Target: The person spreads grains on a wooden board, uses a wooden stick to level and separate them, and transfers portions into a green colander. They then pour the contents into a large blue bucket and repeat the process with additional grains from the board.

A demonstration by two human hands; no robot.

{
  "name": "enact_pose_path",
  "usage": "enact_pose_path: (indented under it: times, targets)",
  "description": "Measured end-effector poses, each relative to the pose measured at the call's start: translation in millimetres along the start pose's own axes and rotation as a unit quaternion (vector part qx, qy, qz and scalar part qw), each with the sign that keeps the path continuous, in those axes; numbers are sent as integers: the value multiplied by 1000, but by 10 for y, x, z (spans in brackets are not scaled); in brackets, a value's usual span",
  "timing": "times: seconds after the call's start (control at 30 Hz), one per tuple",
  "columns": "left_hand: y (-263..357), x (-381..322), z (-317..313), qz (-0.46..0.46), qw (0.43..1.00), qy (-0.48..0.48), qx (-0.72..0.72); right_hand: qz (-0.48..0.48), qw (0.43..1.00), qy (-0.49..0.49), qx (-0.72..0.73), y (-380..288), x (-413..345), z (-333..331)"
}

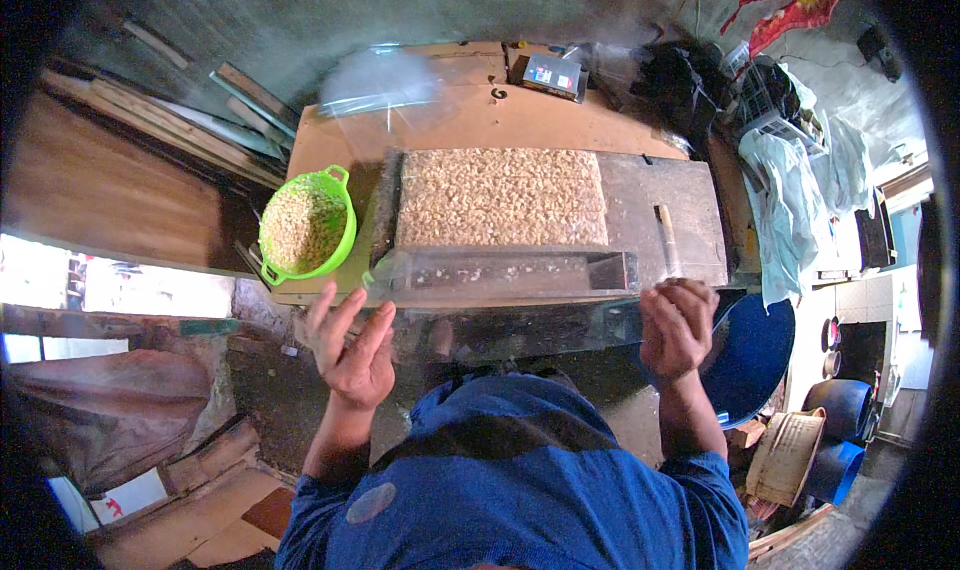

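My left hand is raised before the table's front edge, its fingers apart and slightly blurred. My right hand is curled, apparently around the edge of a clear plastic film that spreads between the hands. The fingertips and much of the film's outline are hard to make out. Beyond the film, a pale slab of nuts or puffed grain, lined into long strips, lies on a dark wooden board. A long narrow wooden box sits along its near side. A light wooden stick or handle rests to the right.
A green plastic colander with similar pale pieces stands left. Clear plastic bags and a grey box lie at the back of the table. At right are hanging pale plastic bags and a blue drum. Planks lean left.
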State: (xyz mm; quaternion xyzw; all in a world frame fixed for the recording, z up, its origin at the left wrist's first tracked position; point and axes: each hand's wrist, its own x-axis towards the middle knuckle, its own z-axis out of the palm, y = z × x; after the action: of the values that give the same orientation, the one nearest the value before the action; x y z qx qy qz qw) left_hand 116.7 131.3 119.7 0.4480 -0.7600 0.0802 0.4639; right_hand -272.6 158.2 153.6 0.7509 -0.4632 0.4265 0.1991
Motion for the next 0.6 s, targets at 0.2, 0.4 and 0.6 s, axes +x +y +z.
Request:
enact_pose_path:
  times: [0.2, 0.4, 0.6]
  targets:
    - [-94, -784, 453, -93, 988, -120, 7, 98, 981, -162, -50, -27, -832, 266]
    - [-316, -1148, 785, -121, 970, -207, 39, 126, 960, -245, -58, 0, -1229, 634]
    - [-302, -1230, 685, -122, 944, -301, 53, 156, 917, -368, -11, -97, -1381, 556]
